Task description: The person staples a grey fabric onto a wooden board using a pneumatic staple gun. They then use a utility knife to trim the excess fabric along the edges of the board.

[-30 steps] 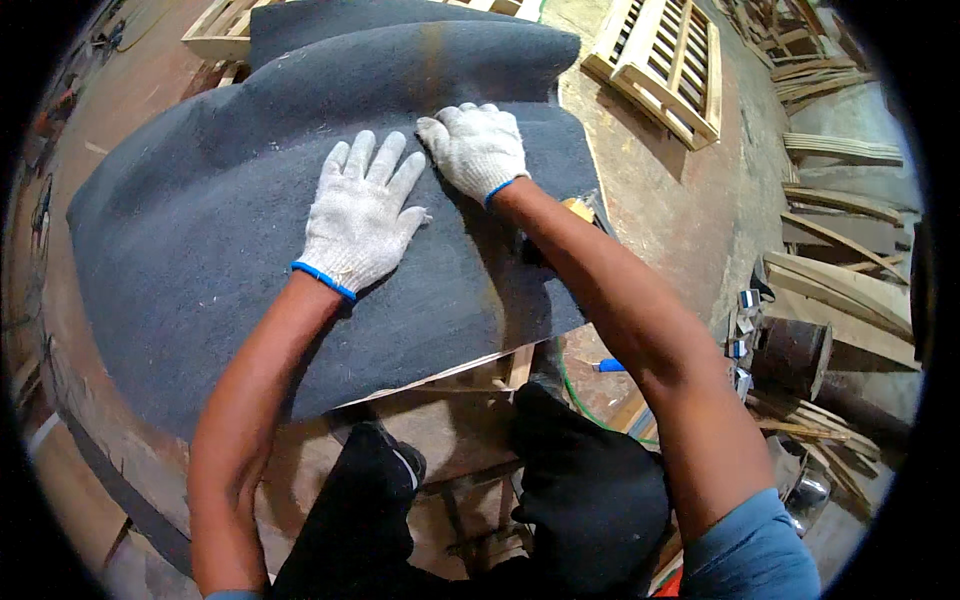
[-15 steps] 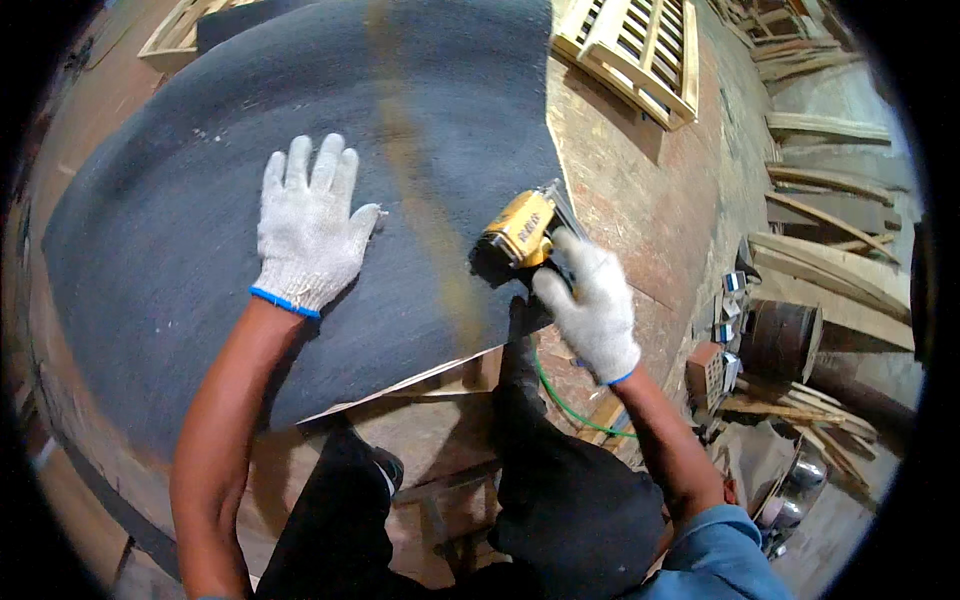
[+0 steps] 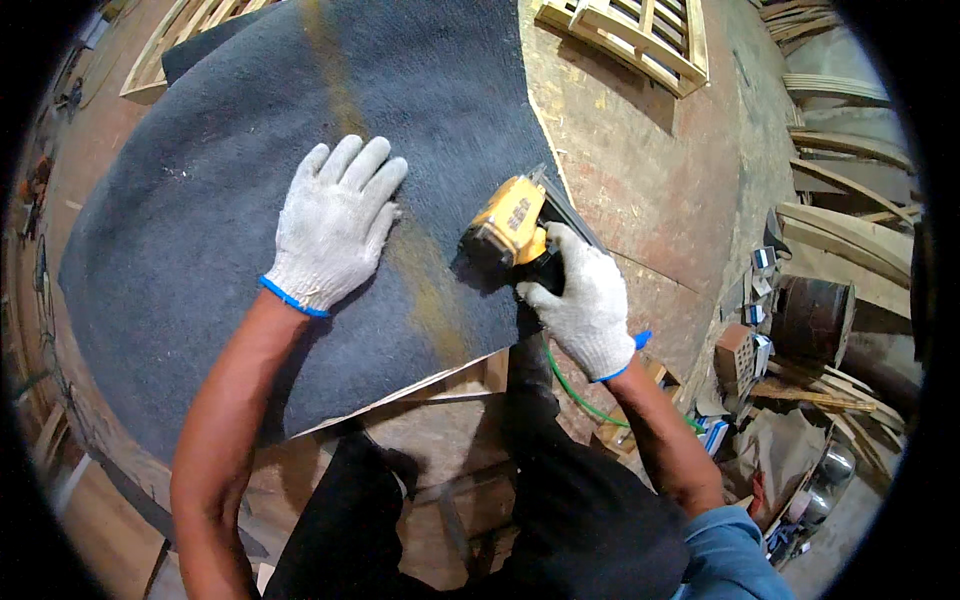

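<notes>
My left hand (image 3: 336, 225), in a white knit glove with a blue cuff, lies flat on a dark grey felt-like sheet (image 3: 200, 290), its fingers stretched out. The sheet has a yellowish-brown stripe (image 3: 432, 290) running across it, right beside my left fingers. In my right hand (image 3: 590, 315), gloved the same way, is a yellow and black nail gun (image 3: 512, 218), gripped by its handle. Its head is over the right part of the sheet, close to the pale wooden edge; whether its tip touches the sheet is hidden.
A slatted wooden frame (image 3: 650, 45) lies on the boards at the upper right. A green hose (image 3: 572, 388) runs below my right hand. To the right are a brick (image 3: 735, 352), a brown drum (image 3: 815, 318) and curved wooden pieces (image 3: 850, 245). My legs are beneath the sheet's near edge.
My left hand has shifted right over the sheet, nearer the stripe, still spread flat. The nail gun stays in my right hand over nearly the same part. The view has moved slightly.
</notes>
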Demonstrator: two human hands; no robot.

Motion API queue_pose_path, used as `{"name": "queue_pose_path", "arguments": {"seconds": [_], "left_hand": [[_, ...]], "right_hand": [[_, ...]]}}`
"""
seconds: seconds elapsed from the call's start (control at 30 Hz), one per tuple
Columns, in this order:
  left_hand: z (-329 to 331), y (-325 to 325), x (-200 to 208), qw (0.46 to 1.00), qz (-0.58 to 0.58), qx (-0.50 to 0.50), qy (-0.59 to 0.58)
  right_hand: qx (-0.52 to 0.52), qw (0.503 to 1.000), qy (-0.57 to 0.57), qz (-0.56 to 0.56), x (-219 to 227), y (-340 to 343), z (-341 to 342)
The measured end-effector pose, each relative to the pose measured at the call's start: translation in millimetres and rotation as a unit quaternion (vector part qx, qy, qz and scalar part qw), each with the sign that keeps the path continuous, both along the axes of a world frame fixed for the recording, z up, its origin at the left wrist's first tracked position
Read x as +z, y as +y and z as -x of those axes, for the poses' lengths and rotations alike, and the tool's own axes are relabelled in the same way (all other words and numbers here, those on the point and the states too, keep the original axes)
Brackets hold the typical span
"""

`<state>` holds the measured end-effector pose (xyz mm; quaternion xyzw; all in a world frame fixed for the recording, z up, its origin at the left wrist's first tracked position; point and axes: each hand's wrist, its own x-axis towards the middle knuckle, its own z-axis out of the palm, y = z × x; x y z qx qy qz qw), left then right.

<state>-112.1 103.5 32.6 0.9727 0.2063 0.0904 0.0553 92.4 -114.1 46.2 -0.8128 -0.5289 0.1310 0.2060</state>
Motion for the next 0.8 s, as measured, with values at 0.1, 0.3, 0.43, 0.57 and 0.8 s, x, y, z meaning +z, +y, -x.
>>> {"name": "queue_pose_path", "arguments": {"seconds": [0.1, 0.3, 0.43, 0.57, 0.8], "left_hand": [[-26.6, -1.4, 14.1, 0.999, 0.007, 0.044, 0.02], [-46.5, 8.1, -0.7, 0.995, -0.069, -0.064, -0.041], [-53.1, 17.3, -13.1, 0.989, -0.011, -0.14, -0.051], [-83.6, -16.2, -6.5, 1.0, 0.006, -0.024, 0.014], [-74.1, -7.6, -29.1, 0.998, -0.032, 0.036, -0.041]], "right_hand": [[-0.082, 0.989, 0.122, 0.031, 25.0, 3.7, -5.4], [-0.199, 0.929, 0.289, 0.122, 53.0, 1.0, -34.3], [-0.242, 0.883, 0.391, 0.096, 39.2, -10.1, -46.5], [-0.246, 0.871, 0.417, 0.077, 38.4, -14.4, -47.1], [-0.227, 0.866, 0.436, 0.091, 37.0, -9.5, -49.9]]}}
